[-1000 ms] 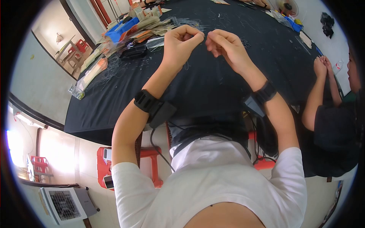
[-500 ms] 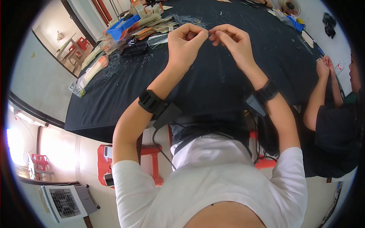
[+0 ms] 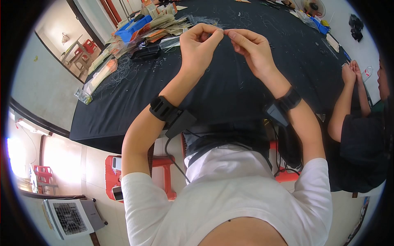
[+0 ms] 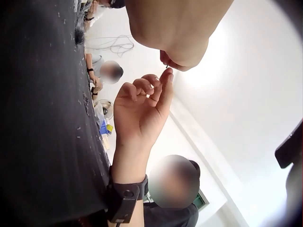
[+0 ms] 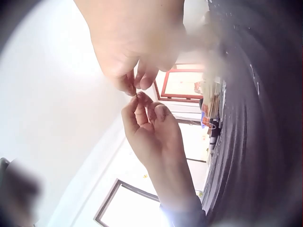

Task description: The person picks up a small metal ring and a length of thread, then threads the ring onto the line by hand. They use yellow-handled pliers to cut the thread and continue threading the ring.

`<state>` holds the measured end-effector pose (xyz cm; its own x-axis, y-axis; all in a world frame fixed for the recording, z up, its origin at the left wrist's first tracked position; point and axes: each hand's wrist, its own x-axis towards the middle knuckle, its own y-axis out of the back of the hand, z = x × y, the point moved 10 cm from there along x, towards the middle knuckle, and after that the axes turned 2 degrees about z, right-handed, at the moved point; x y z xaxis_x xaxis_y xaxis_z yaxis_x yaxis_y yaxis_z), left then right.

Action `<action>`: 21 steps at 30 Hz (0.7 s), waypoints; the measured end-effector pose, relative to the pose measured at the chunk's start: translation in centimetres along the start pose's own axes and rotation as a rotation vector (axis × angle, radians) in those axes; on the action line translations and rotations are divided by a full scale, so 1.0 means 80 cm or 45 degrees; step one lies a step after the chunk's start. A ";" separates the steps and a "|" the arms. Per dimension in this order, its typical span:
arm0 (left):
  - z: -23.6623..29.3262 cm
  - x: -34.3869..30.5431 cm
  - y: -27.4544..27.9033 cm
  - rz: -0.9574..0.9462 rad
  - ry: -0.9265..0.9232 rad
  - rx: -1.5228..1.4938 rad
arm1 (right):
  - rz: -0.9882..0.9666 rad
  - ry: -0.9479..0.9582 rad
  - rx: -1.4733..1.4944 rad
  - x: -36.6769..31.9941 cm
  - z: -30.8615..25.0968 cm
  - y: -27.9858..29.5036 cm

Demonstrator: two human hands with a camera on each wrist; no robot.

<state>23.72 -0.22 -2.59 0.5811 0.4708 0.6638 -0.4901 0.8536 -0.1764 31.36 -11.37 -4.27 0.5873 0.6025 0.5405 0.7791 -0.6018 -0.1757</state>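
Observation:
Over the black-covered table point(image 3: 230, 90), my left hand point(image 3: 196, 47) and right hand point(image 3: 255, 53) meet at their fingertips. Each pinches with thumb and forefinger. Between the tips is a tiny thin piece, dark in the left wrist view point(image 4: 166, 66) and yellowish in the right wrist view point(image 5: 137, 96); I cannot tell its kind. From the left hand's curled fingers a fine clear thread point(image 5: 187, 119) trails off in the right wrist view. The right hand's other fingers point(image 4: 137, 87) curl loosely toward its palm.
At the back left lie piled paper packets point(image 3: 158, 30), a blue box point(image 3: 132, 28), a black tray point(image 3: 145, 53) and tangled clear line point(image 3: 121, 74). A clear bag point(image 3: 84, 96) lies by the left edge. Another person's hands point(image 3: 351, 71) are at the right.
The right hand's thumb and forefinger have closed in on the left fingertips, so the gap between the hands is gone. Both hands rose slightly earlier on; the left hand now stays nearly still.

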 end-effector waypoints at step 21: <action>-0.008 -0.003 0.001 0.013 0.005 0.142 | 0.061 1.085 -1.324 -0.024 -0.080 -0.038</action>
<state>23.99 -0.14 -3.22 0.5780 0.4804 0.6597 -0.5652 0.8187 -0.1010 26.45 -14.07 0.45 -0.0055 0.2875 0.9578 0.0119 -0.9577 0.2876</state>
